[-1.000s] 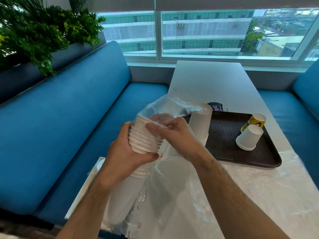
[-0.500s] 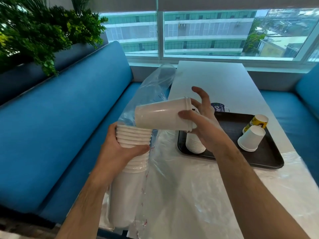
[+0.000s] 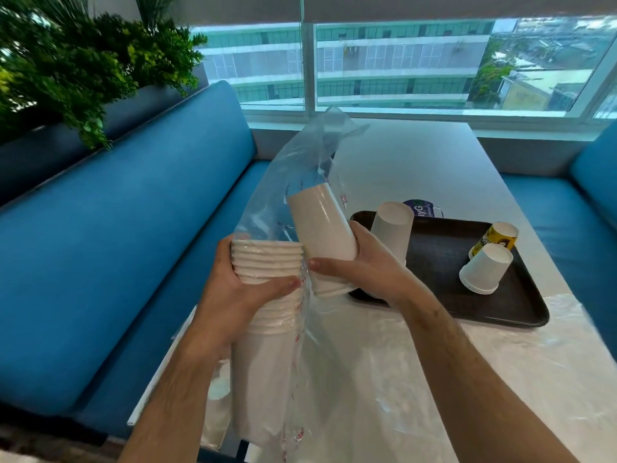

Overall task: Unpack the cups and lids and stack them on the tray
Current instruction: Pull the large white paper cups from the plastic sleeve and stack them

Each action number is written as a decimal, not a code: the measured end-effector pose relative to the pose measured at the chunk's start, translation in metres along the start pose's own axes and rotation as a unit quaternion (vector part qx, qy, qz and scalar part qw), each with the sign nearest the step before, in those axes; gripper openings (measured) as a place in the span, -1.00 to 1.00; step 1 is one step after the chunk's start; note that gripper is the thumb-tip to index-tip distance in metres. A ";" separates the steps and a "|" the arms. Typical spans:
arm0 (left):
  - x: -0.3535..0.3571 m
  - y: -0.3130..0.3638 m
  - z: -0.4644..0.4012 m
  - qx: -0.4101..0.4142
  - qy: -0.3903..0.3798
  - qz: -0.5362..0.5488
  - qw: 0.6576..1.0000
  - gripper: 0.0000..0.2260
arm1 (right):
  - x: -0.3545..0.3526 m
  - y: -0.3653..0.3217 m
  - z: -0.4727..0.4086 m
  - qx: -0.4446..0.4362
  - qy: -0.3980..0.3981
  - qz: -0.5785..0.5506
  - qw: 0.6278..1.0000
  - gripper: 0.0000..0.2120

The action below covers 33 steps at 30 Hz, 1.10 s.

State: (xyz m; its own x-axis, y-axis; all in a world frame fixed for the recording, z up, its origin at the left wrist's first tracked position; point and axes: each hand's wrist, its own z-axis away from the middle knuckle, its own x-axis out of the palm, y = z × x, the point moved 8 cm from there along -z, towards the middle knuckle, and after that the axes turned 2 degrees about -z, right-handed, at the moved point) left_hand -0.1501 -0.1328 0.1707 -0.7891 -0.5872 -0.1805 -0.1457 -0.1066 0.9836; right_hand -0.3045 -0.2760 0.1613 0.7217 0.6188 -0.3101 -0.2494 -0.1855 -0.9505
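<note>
A: Holding two lots of cups at once, the person stands at the near-left corner of the long white table (image 3: 407, 155). What crowds the hands?

B: The left hand (image 3: 240, 295) is wrapped around the rims of a tall stack of white paper cups (image 3: 263, 345) sitting in a clear plastic sleeve (image 3: 293, 168), whose loose top rises between the hands. The right hand (image 3: 364, 269) is closed on a short nested set of upturned white cups (image 3: 320, 228), thumb across the front.

A: And the tray?

B: The dark rectangular tray (image 3: 521, 309) lies just right of the right hand, reaching close to the table's right edge. On it stand an upturned white cup stack (image 3: 390, 232), a smaller tilted white stack (image 3: 484, 269), and a yellow printed cup (image 3: 494, 235) touching it.

A: Any free room?

B: The tray's middle and the far half of the table are bare; crinkled clear plastic sheet (image 3: 500, 362) covers the near part. Blue padded benches (image 3: 117, 245) flank both sides.

A: Any writing?

B: A dark round label (image 3: 419, 208) behind the tray shows "yG"; the rest is hidden. The sleeve's red print is unreadable.
</note>
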 end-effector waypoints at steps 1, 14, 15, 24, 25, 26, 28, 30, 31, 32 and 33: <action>0.001 0.001 0.001 0.003 -0.003 0.000 1.000 -0.16 | 0.002 0.002 0.000 0.009 -0.006 -0.020 1.000 -0.23; -0.004 0.003 0.002 0.005 -0.012 0.034 0.999 -0.16 | 0.010 0.023 0.003 0.068 0.008 -0.297 0.952 -0.36; -0.007 0.002 0.001 0.003 -0.008 0.037 0.999 -0.17 | 0.008 0.024 0.004 0.072 0.014 -0.320 0.945 -0.36; -0.022 -0.005 -0.008 -0.018 0.042 0.056 0.997 -0.23 | -0.001 0.034 0.013 0.176 0.013 -0.490 0.854 -0.49; -0.022 -0.005 -0.008 -0.019 0.046 0.059 0.997 -0.27 | -0.004 0.034 0.011 0.170 0.008 -0.497 0.851 -0.50; -0.022 -0.006 -0.008 -0.020 0.047 0.063 0.997 -0.31 | -0.007 0.031 0.010 0.164 0.007 -0.502 0.849 -0.51; -0.022 -0.007 -0.008 -0.025 0.047 0.071 0.996 -0.32 | -0.014 0.027 0.008 0.137 0.013 -0.507 0.851 -0.55; -0.021 -0.009 -0.009 -0.030 0.047 0.077 0.996 -0.32 | -0.029 0.024 0.004 0.094 0.047 -0.488 0.867 -0.48; -0.021 -0.010 -0.009 -0.031 0.047 0.079 0.995 -0.33 | -0.039 0.022 0.001 0.063 0.072 -0.456 0.885 -0.40; -0.021 -0.010 -0.009 -0.032 0.048 0.079 0.995 -0.34 | -0.048 0.021 -0.002 0.033 0.098 -0.413 0.905 -0.30; -0.020 -0.010 -0.009 -0.033 0.048 0.079 0.995 -0.34 | -0.058 0.019 -0.004 0.008 0.125 -0.369 0.921 -0.21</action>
State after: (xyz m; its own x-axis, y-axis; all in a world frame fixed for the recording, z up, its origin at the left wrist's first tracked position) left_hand -0.1271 -0.1270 0.1644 -0.7376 -0.6748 -0.0247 0.0178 -0.0560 0.9983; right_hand -0.3485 -0.3181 0.1615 0.8238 0.3766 0.4238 0.3611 0.2279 -0.9043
